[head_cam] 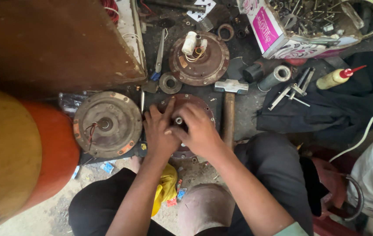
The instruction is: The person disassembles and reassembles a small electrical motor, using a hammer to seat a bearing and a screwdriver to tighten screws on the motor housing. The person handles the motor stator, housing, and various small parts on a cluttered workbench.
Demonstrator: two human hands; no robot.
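Rust-brown round motor cover [204, 107] flat on the grimy floor [247, 102] just ahead of the knees, mostly hidden under both hands. Little open room around it: hemmed left by a second round cover with a copper rim [107, 123], right by a wooden hammer handle [228, 120] lying near to far, front by the person's own legs. Left hand [160, 131] spread flat on the cover, fingers splayed and pointing away, pressing down, gripping nothing. Right hand [200, 131] curled over the centre, fingers bent around a short shaft stub [179, 120]; cannot tell how firmly closed. Stub standing upright, axis pointing up toward the camera; cover's face level with the floor. Farther out, a small ring [170, 83] and the hammer head [231, 86], then a third round cover with a white capacitor and wires [199, 58]. To the right, two short metal cylinders [267, 75], a puller tool [293, 90] on dark cloth, a squeeze bottle with red nozzle [337, 77]. Farthest, a pink-and-white box of loose parts [296, 26].
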